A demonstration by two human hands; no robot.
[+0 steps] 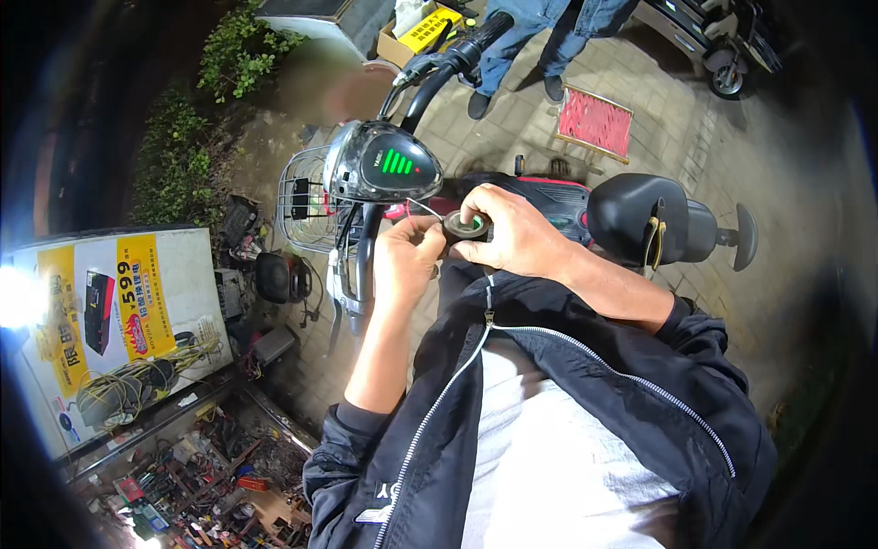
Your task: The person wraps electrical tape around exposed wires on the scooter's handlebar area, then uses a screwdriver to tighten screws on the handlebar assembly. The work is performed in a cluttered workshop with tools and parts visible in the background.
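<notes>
My right hand (521, 233) grips a small dark roll of tape (455, 229), thumb and fingers around its rim. Close beside it, my left hand (405, 263) is closed in a pinch at the end of thin wires (422, 210), one whitish and one reddish. These wires come out from under the scooter's display housing (389, 165), which shows green bars and a small red light. Exactly what sits between the left fingertips is hidden. Both hands are held in front of my open dark jacket, just beside the electric scooter's handlebar (448, 64).
A wire basket (302, 197) is on the scooter's front, its black seat (640, 215) to the right. Beyond stand a person in jeans (526, 55) and a red folding stool (594, 123). At left are a printed signboard (183, 274) with coiled cable and a cluttered tool tray (201, 485).
</notes>
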